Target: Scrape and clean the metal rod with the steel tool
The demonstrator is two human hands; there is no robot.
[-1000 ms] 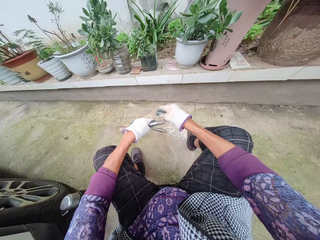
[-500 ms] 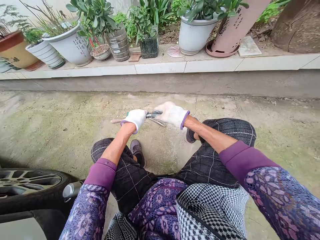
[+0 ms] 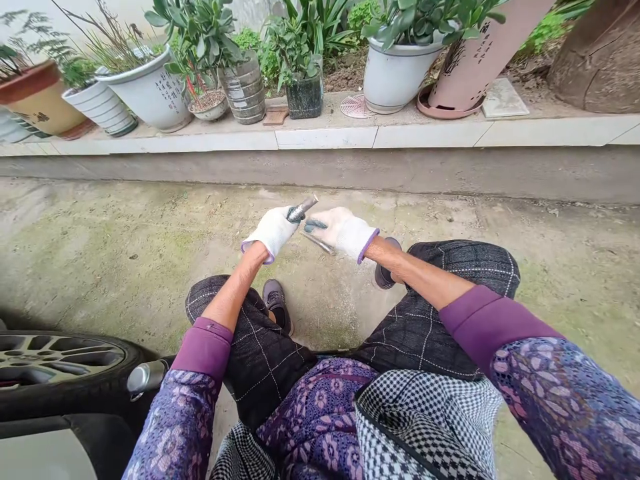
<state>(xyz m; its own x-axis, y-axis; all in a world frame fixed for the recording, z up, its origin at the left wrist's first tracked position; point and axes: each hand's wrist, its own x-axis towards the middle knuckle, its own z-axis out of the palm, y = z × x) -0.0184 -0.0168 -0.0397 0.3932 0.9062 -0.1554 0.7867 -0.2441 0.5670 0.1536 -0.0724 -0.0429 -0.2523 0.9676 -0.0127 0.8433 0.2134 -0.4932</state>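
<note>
Steel and stiff, the bar [image 3: 303, 209] stood gripped low in the closed fingers of the left hand [image 3: 273, 231], the open right hand [image 3: 341, 233] at three o'clock.

The view is taken from a camera worn on the person's head, angled forward and down past the knees [image 3: 260, 333]. The left hand [image 3: 273, 231] and right hand [image 3: 343, 233] are seen from close above, with the concrete ground [image 3: 150, 247] beyond them and a tiled ledge [image 3: 325, 138] framed at the far edge.
</note>
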